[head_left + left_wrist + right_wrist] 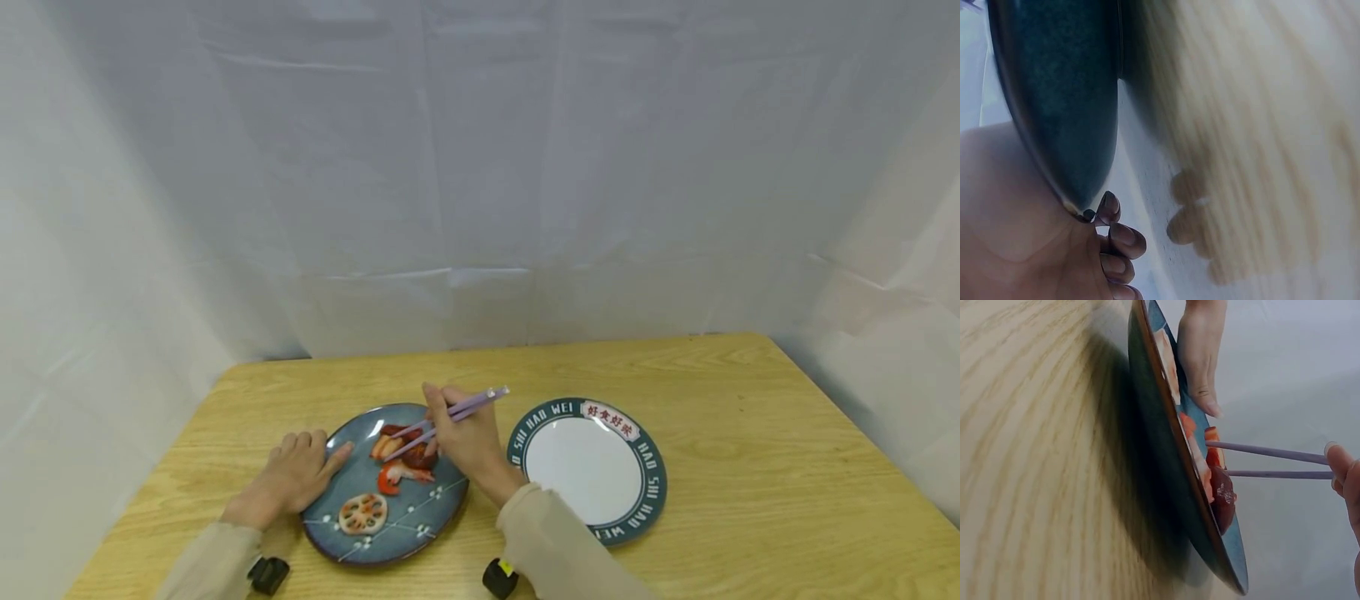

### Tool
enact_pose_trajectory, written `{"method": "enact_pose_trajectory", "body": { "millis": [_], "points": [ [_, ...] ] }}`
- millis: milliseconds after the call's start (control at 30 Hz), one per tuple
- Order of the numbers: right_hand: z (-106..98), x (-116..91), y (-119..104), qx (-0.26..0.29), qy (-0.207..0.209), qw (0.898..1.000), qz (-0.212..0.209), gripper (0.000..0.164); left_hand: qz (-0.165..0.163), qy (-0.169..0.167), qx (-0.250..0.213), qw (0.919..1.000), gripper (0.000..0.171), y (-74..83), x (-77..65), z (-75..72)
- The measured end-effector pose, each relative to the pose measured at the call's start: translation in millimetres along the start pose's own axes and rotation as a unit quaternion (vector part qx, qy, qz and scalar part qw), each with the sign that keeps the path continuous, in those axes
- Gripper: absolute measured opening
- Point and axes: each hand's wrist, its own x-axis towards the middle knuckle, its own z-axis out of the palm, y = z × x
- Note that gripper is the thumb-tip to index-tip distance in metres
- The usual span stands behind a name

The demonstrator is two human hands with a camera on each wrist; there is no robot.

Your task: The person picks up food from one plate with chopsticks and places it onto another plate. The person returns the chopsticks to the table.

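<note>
A dark blue plate [352, 467] with a white blossom pattern carries the food. My left hand [292, 475] holds its left rim, thumb over the top and fingers bent down outside; the left wrist view shows the plate's edge [1060, 112] against the palm. My right hand [468, 437] grips purple chopsticks [442, 425] whose slightly spread tips reach an orange-tan food piece [386, 447]. Dark red-brown pieces [420, 457] lie beside it, one glossy piece [1224, 497] close to a chopstick in the right wrist view. Nearer are a shrimp [393, 478] and a lotus root slice [363, 514].
To the right of my right hand stands a white plate [585, 467] with a dark green lettered rim, partly covered by my forearm. Both plates are on a wooden table [750, 467]. Pale sheeting [480, 208] hangs behind and at the sides.
</note>
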Motion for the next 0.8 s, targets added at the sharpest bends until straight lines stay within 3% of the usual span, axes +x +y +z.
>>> {"method": "enact_pose_trajectory", "body": {
  "millis": [267, 500, 800],
  "points": [
    [6.8, -2.3, 3.3, -0.004, -0.017, 1.0, 0.025, 0.038, -0.001, 0.001, 0.0, 1.0, 0.06, -0.7, 0.1, 1.1],
    [11.8, -4.7, 4.1, -0.005, -0.026, 1.0, 0.012, 0.041, 0.007, 0.005, 0.001, 1.0, 0.058, 0.2, -1.1, 0.6],
    [15.7, -8.5, 3.5, -0.021, -0.042, 0.998, 0.035, 0.036, 0.001, 0.004, 0.006, 1.0, 0.058, 1.6, -1.3, -0.3]
  ]
}}
